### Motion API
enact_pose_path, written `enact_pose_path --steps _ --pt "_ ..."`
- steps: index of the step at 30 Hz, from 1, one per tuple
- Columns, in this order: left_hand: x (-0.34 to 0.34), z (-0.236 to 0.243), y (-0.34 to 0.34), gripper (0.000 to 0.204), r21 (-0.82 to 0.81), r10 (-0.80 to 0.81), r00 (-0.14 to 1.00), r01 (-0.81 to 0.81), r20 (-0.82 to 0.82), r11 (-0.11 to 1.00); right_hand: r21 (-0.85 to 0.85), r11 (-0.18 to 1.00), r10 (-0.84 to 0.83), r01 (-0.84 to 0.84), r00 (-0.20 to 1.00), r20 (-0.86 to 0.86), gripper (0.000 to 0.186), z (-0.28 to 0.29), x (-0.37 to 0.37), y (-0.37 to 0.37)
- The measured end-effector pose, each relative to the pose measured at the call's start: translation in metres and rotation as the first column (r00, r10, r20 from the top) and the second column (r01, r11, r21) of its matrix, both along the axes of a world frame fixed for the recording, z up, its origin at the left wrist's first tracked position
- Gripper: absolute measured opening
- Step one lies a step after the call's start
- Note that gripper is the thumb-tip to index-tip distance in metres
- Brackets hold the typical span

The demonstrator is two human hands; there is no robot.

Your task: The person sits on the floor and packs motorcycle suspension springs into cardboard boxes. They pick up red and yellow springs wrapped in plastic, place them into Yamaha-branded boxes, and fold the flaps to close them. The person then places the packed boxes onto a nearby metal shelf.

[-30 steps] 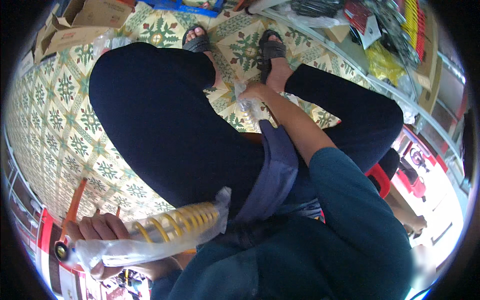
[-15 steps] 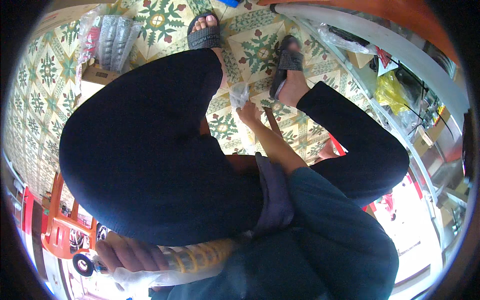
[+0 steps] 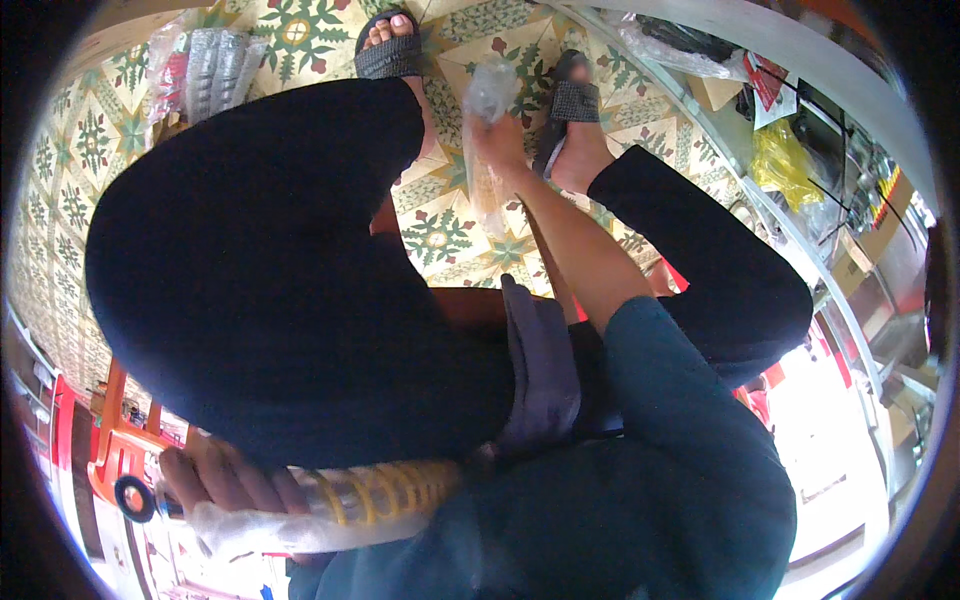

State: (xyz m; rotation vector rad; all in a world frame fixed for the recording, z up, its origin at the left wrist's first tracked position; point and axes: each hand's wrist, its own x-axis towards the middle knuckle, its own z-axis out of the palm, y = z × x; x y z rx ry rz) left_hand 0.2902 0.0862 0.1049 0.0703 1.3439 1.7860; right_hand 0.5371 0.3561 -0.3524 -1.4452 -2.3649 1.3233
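Down at the lower left, my left hand is closed around a shock absorber with a yellow coil spring, lying across my lap. Its black-ringed mounting eye sticks out past my fingers. Milky plastic wrap hangs loosely about its lower side. Between my feet, above the floor, my right hand grips a long clear plastic bag. The bag droops below the hand, with something pale yellowish showing through it; I cannot make out what that is.
Several plastic-wrapped coil springs stand at the upper left. To the right runs a metal-framed glass case with a yellow plastic bag and boxes inside. An orange plastic chair is at the lower left, above patterned floor tiles.
My right hand has moved up and farther out, lifting the plastic bag, whose length now shows more. My left hand and the shock absorber have shifted slightly left in view.
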Motion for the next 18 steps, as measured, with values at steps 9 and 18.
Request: enact_pose_path --steps 9,18 --pt "0.010 0.002 0.040 0.048 0.187 0.181 0.934 -0.246 0.309 0.951 -0.227 0.971 -0.098 0.072 0.990 -0.106 0.042 0.176 -0.072 0.109" --pt "0.028 0.056 0.079 0.026 0.139 0.039 0.989 -0.059 0.144 0.989 0.062 0.976 0.216 -0.208 0.908 -0.358 0.025 0.474 -0.056 0.093"
